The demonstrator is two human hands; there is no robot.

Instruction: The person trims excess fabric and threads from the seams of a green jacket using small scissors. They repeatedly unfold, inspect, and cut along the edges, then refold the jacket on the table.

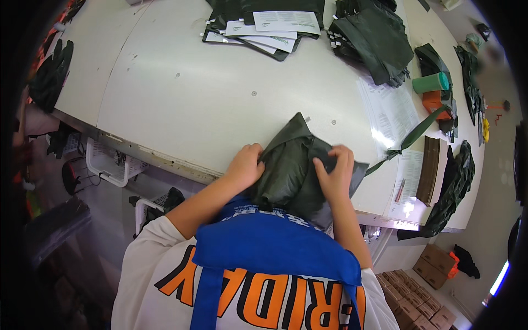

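Note:
A dark plastic mailer bag (285,168) is held at the near edge of the white table, close against my blue apron, one corner pointing up and away. My left hand (247,166) grips its left side, with fingertips tucked behind the edge. On the other side, my right hand (336,175) has its fingers bent over the bag's right part, thumb toward the middle. The plastic is creased between my hands. What is inside the bag is hidden.
Dark bags with white printed sheets (286,22) lie at the far middle of the table (181,110). A pile of dark bags (374,41) sits to their right. Further right are a green cup (430,83), papers (388,104), a pen (400,190) and a dark strap (415,135).

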